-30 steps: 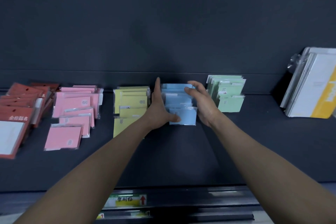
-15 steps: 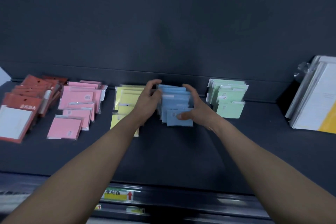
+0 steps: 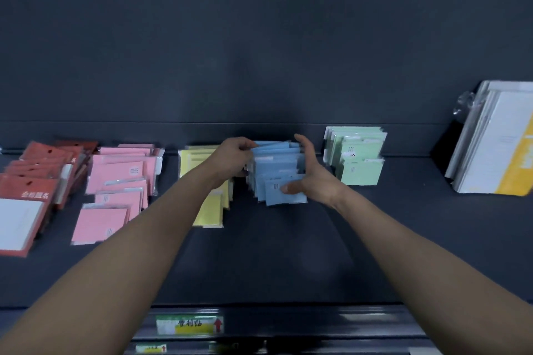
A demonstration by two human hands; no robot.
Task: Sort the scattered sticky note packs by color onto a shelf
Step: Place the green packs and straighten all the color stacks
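A row of blue sticky note packs [image 3: 277, 170] stands on the dark shelf [image 3: 274, 253] between my two hands. My left hand [image 3: 230, 158] curls its fingers over the back left packs of that row. My right hand [image 3: 311, 179] cups the row's right side, fingers at the back and thumb pressed on the front pack. Yellow packs [image 3: 210, 207] lie to the left, partly hidden by my left forearm. Pink packs [image 3: 115, 190] lie further left, and green packs [image 3: 357, 158] stand to the right.
Red-covered pads [image 3: 31, 190] fill the shelf's left end. White and yellow folders [image 3: 496, 141] lean at the right end. A dark back panel rises behind the packs. A label strip [image 3: 189, 324] runs along the shelf's front edge.
My left hand went from flat against the blue row to fingers curled over its back packs. My right hand slid round the right side, its thumb moving onto the front pack.
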